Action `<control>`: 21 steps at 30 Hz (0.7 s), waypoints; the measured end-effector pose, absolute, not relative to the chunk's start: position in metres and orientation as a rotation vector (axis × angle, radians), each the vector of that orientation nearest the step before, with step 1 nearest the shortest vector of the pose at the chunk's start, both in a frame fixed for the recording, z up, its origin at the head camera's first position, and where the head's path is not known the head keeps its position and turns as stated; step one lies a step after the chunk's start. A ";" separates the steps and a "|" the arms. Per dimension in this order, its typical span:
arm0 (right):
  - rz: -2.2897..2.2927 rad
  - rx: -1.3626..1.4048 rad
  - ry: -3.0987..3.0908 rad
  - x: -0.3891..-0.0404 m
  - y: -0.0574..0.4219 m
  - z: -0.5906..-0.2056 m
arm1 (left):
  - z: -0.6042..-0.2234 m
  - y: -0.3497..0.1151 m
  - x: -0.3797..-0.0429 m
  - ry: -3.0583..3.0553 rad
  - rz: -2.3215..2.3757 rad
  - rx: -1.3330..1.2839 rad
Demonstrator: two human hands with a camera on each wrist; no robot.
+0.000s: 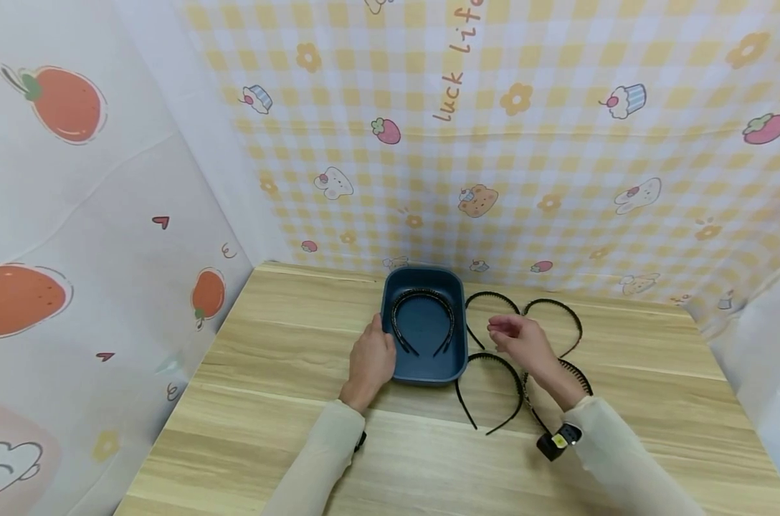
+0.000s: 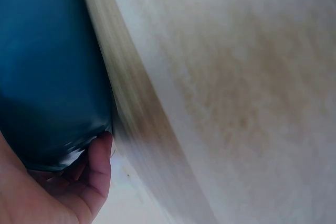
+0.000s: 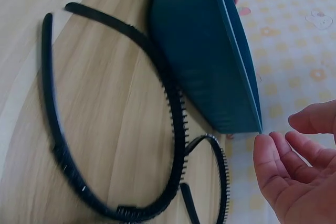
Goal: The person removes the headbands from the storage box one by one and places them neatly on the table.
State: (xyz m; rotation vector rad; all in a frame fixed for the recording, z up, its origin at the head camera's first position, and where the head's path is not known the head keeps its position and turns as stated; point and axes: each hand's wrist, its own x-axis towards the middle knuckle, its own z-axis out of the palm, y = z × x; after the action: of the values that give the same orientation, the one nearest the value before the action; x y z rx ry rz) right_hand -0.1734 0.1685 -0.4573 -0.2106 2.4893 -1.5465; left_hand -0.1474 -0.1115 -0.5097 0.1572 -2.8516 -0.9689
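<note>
A dark blue plastic bin [image 1: 425,367] stands on the table. Inside it, black toothed headbands [image 1: 422,292] lie nested together, their ends toward the front. My left hand [image 1: 372,356] grips the bin's left rim; in the left wrist view its fingers [image 2: 100,163] curl over the bin's edge. To the right of the bin, my right hand [image 1: 525,347] hovers above the loose headbands with fingers loosely bent, holding nothing. The closest of them in the right wrist view is a black headband [image 3: 178,129] with comb teeth along its inner side, lying beside the bin's wall.
Beside the bin lie several black headbands: one at the back left [image 1: 491,294], one at the back right [image 1: 578,324], one at the front left [image 1: 520,390] and one partly under my right forearm [image 1: 582,376]. A patterned cloth wall [image 1: 429,201] rises behind the wooden table [image 1: 267,344].
</note>
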 end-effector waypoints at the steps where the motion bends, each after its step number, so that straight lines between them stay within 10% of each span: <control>1: -1.555 -0.213 2.484 -0.174 0.166 -0.456 | -0.510 -0.112 -0.148 -2.854 -0.967 0.162; 21: -1.470 -0.273 2.518 -0.192 0.119 -0.456 | -0.510 -0.111 -0.148 -2.847 -0.984 0.184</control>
State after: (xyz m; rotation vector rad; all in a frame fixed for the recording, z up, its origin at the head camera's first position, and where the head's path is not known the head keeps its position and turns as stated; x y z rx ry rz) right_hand -0.1921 0.1194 -0.4563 -0.2732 2.5183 -1.4696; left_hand -0.1484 -0.1114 -0.5104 0.1838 -2.8468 -0.9838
